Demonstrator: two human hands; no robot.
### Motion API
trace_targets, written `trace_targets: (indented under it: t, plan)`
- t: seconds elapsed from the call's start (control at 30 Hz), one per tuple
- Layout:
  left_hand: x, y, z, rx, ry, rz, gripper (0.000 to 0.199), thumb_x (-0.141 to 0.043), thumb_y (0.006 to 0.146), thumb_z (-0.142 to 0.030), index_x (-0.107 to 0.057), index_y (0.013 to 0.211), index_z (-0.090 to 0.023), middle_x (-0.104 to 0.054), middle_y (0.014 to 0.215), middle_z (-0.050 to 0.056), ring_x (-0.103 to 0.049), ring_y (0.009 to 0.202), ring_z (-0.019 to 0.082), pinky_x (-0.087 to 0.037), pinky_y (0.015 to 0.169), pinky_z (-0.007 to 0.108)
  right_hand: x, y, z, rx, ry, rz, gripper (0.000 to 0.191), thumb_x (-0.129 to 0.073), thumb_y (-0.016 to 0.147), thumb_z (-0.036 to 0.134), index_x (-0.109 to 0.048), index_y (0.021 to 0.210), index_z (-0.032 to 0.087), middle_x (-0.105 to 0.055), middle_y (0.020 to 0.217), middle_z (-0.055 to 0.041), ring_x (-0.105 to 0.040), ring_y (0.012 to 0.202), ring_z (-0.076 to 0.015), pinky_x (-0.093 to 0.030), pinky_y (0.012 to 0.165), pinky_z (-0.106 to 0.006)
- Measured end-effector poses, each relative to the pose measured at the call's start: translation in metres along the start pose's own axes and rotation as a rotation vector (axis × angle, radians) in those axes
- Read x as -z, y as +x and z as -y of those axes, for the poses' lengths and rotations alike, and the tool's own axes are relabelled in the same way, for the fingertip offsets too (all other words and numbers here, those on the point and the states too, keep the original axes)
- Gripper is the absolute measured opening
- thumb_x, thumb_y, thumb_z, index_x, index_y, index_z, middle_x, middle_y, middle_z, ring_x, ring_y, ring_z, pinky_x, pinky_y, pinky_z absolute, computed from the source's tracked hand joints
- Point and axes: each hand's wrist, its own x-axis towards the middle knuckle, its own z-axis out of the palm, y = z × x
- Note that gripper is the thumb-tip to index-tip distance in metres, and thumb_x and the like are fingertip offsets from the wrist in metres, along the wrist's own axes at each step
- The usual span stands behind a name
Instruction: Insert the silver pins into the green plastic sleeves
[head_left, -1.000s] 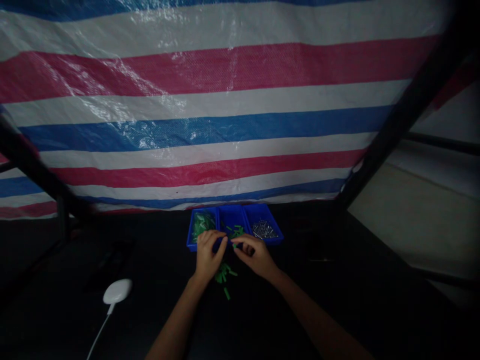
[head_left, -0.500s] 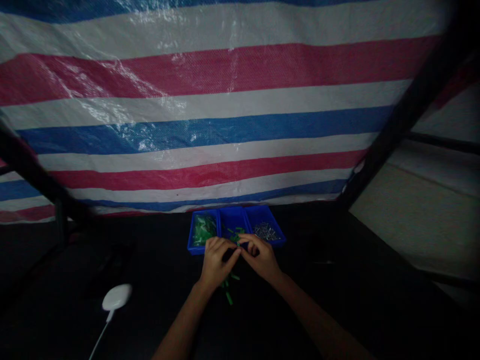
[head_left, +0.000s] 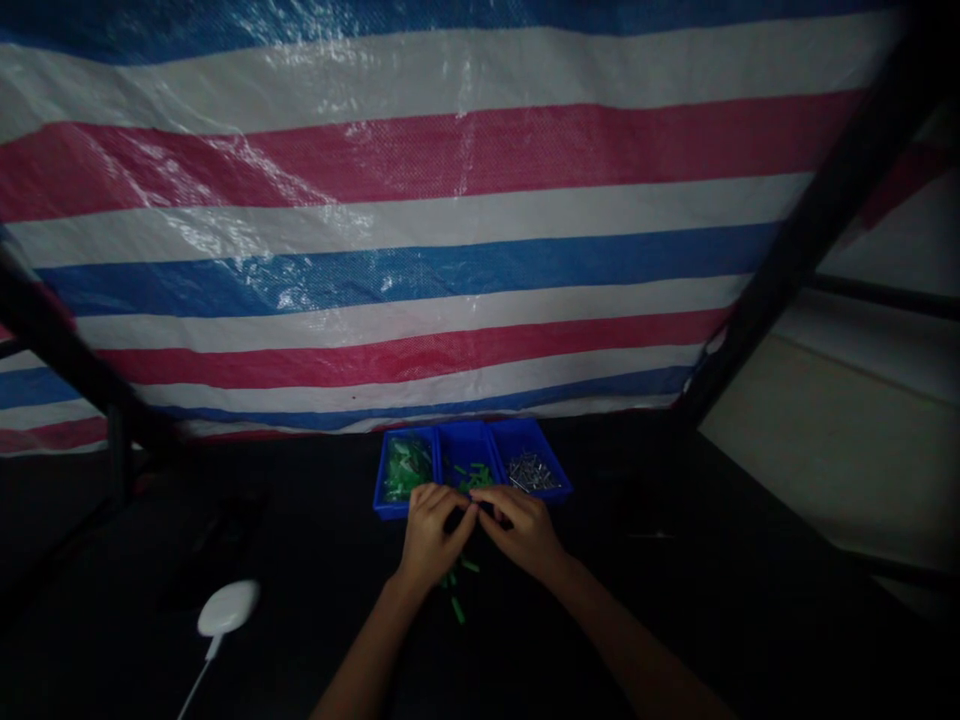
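The left hand point(head_left: 429, 535) and right hand point(head_left: 523, 530) meet — fingers point(head_left: 472, 512) closed, their hold hidden.

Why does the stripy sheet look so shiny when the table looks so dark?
In the head view, the striped tarp shows white glare along its creases. In that same view, the black table stays dim, so the left hand and right hand look shadowy.

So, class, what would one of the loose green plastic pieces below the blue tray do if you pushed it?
The green plastic pieces look light and stiff, since they lie straight on the dark table. Their slim, rounded shape suggests one might roll when pushed, though the dim picture makes that uncertain.
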Motion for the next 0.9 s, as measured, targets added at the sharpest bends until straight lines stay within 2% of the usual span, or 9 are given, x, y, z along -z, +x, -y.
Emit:
trace_targets:
  t: [0.1, 0.27, 0.37, 0.53, 0.67, 0.9]
  plan:
    - [0.0, 0.0, 0.0003, 0.005, 0.002, 0.01, 0.011, -0.05, 0.085, -0.024, -0.058, 0.079, -0.019, -0.061, 0.076, 0.001, -0.053, 0.078, 0.015, -0.034, 0.079, 0.034, 0.0023, 0.0019, 0.0005, -0.052, 0.023, 0.021, 0.022, -0.051, 0.082, 0.018, -0.063, 0.101, 0.021, -0.067, 0.084, -0.004, -0.057, 0.06, -0.0117, -0.049, 0.064, -0.025]
    - [0.0009, 0.0011, 0.0015, 0.006, -0.009, 0.005, 0.01, -0.05, 0.085, -0.023, -0.059, 0.086, -0.019, -0.063, 0.083, 0.001, -0.054, 0.083, 0.016, -0.034, 0.081, 0.035, 0.0054, 0.0047, -0.003, -0.223, 0.107, 0.074, 0.02, -0.057, 0.08, 0.025, -0.066, 0.097, 0.02, -0.065, 0.078, -0.0032, -0.049, 0.05, -0.009, -0.044, 0.051, -0.022]
    - [0.0014, 0.0013, 0.002, 0.001, -0.023, 0.003, 0.012, -0.05, 0.085, -0.023, -0.06, 0.091, -0.021, -0.063, 0.087, 0.001, -0.055, 0.085, 0.016, -0.034, 0.081, 0.035, 0.0057, 0.0067, -0.0052, -0.305, 0.206, 0.048, 0.015, -0.061, 0.077, 0.025, -0.068, 0.088, 0.018, -0.063, 0.073, -0.0022, -0.046, 0.049, -0.0084, -0.041, 0.049, -0.022]
    - [0.0017, 0.0005, 0.0016, -0.014, -0.015, 0.017, 0.014, -0.051, 0.085, -0.024, -0.062, 0.094, -0.022, -0.064, 0.088, 0.002, -0.055, 0.085, 0.017, -0.035, 0.079, 0.035, 0.005, 0.0091, -0.0033, -0.413, 0.331, 0.013, 0.014, -0.064, 0.072, 0.023, -0.068, 0.085, 0.018, -0.065, 0.074, -0.0017, -0.046, 0.049, -0.008, -0.039, 0.047, -0.021]
    - [0.0009, 0.0, 0.0017, -0.019, -0.005, 0.024, 0.015, -0.051, 0.085, -0.025, -0.062, 0.094, -0.022, -0.063, 0.088, 0.003, -0.054, 0.085, 0.018, -0.035, 0.078, 0.035, 0.0025, 0.0078, -0.0001, -0.431, 0.366, 0.005, 0.015, -0.065, 0.072, 0.024, -0.067, 0.084, 0.018, -0.064, 0.071, -0.001, -0.045, 0.048, -0.0077, -0.038, 0.045, -0.021]
    - [-0.0024, -0.0009, 0.0046, -0.031, -0.002, 0.009, 0.013, -0.052, 0.083, -0.023, -0.061, 0.093, -0.021, -0.062, 0.088, 0.004, -0.053, 0.085, 0.018, -0.036, 0.078, 0.036, -0.0009, 0.0049, 0.001, -0.359, 0.367, 0.043, 0.014, -0.064, 0.072, 0.023, -0.067, 0.086, 0.019, -0.065, 0.078, -0.0027, -0.047, 0.05, -0.008, -0.04, 0.047, -0.021]
